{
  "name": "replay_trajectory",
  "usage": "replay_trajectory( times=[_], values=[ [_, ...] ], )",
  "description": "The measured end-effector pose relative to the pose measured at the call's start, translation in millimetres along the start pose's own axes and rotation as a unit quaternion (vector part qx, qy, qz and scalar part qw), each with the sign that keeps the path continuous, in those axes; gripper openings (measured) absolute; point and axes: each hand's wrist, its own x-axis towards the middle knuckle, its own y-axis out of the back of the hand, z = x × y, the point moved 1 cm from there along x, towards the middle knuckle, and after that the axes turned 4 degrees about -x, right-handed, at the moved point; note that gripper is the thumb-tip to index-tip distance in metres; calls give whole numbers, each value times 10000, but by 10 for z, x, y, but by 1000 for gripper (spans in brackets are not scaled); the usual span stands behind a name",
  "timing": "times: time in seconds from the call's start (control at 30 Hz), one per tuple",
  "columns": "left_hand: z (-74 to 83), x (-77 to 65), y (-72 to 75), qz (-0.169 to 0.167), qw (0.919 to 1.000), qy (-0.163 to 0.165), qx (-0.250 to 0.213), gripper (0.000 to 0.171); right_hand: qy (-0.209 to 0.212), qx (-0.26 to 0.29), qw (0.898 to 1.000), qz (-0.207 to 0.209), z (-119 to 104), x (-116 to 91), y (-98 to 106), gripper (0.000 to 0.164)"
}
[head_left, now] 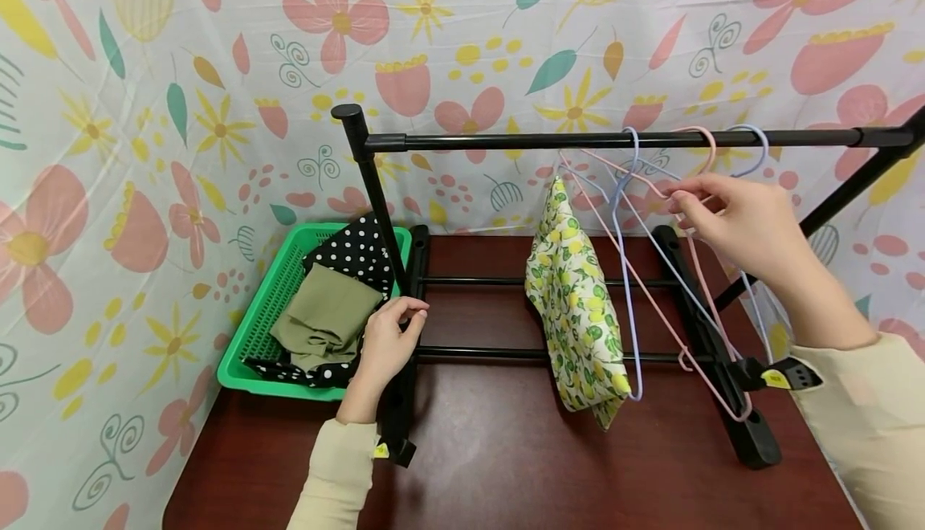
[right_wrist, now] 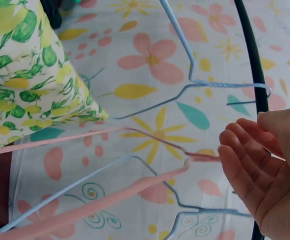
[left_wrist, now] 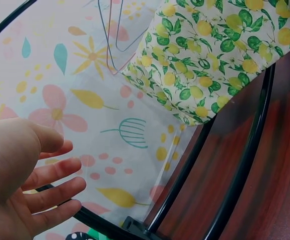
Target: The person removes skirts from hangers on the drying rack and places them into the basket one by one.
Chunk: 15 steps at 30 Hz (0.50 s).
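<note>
A lemon-print cloth (head_left: 578,297) hangs from a lavender hanger (head_left: 627,273) on the black rail (head_left: 506,141). To its right hang a pink hanger (head_left: 711,156) and a pale blue hanger (head_left: 759,148), both bare. My right hand (head_left: 744,217) is at the pink hanger's neck, fingers loosely bent; in the right wrist view the pink hanger (right_wrist: 155,145) passes behind the fingertips and nothing shows in the palm. Beside the rack's left post, my left hand (head_left: 390,341) hovers with relaxed, spread fingers and holds nothing, nearest the green basket (head_left: 246,353).
Inside the basket lie a folded olive cloth (head_left: 325,313) and a black polka-dot cloth (head_left: 354,253). The black rack has a left post (head_left: 379,201), lower bars (head_left: 477,353) and a right foot (head_left: 751,434) on the dark red table (head_left: 491,442). A floral curtain (head_left: 462,48) stands behind.
</note>
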Motion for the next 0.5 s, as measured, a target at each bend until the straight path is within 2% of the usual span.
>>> replay_trajectory(
  times=[0.3, 0.5],
  values=[
    [-40, 59, -33, -36, 9998, 172, 13, 9, -58, -229, 9979, -596, -112, 70, -67, 28],
    [-70, 77, -69, -36, 9998, 175, -6, 8, -170, -333, 9965, -746, -152, 128, -88, 31]
  ],
)
